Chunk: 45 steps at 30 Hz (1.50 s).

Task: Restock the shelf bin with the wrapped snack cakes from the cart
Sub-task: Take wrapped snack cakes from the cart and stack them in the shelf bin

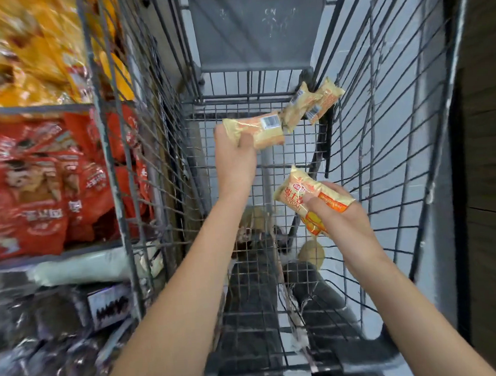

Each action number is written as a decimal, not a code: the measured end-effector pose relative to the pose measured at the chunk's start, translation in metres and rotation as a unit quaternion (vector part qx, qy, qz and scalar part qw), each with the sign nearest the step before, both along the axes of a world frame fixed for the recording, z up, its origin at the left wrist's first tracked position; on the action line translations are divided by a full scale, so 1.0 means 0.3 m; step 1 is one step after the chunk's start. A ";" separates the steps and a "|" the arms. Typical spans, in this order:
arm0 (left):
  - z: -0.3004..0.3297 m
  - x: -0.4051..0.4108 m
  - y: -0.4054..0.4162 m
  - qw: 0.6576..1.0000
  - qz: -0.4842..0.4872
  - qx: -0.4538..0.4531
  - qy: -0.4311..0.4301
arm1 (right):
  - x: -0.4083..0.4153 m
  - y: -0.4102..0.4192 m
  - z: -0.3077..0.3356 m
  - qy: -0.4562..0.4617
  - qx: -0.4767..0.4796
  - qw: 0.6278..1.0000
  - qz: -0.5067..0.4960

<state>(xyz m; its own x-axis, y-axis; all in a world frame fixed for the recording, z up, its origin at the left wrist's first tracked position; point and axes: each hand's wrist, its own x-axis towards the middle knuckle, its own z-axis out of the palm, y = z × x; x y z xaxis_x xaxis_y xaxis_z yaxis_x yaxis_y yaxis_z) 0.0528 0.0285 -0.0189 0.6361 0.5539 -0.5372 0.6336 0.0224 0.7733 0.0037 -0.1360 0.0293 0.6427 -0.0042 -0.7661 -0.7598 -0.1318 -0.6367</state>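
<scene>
Both hands, the left hand (235, 156) and the right hand (342, 210), are squeezing snack cakes (266, 128) over the cart (268, 162), probably needing gentle grips.

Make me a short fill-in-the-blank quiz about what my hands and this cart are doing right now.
1. The left hand holds a wrapped snack cake over the wire ____.
2. The right hand grips ____ snack cake.
3. Two more cakes lie in the cart's far ____ corner.
4. The shelf bags left of the cart are ____.

Answers: cart; one; right; red
</scene>
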 end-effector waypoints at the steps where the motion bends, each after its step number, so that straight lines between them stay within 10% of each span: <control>1: 0.059 -0.063 0.007 1.000 0.020 -0.012 -0.021 | -0.012 -0.004 0.036 -0.008 0.009 1.000 0.007; 14: 0.762 -0.808 -0.078 0.978 0.170 -0.026 -0.121 | -0.297 -0.197 0.553 -0.144 0.092 0.973 0.154; 20: 0.996 -1.209 -0.238 0.911 0.363 -0.047 -0.188 | -0.490 -0.187 0.734 -0.159 0.130 0.935 0.289; 30: 1.254 -1.868 -0.301 0.752 0.578 -0.016 -0.315 | -0.919 0.176 1.040 -0.215 0.231 0.778 0.544; 45: 1.334 -2.742 -0.176 0.641 0.592 -0.045 -0.486 | -1.790 0.589 1.219 -0.234 0.292 0.624 0.686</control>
<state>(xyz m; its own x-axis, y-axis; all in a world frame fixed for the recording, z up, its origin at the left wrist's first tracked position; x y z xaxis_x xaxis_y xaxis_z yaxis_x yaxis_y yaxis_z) -0.7699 -0.0244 0.3813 -0.1436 0.9520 -0.2702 -0.6501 0.1151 0.7511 -0.5334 0.0406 0.3949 -0.1127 0.9880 -0.1060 0.1005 -0.0948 -0.9904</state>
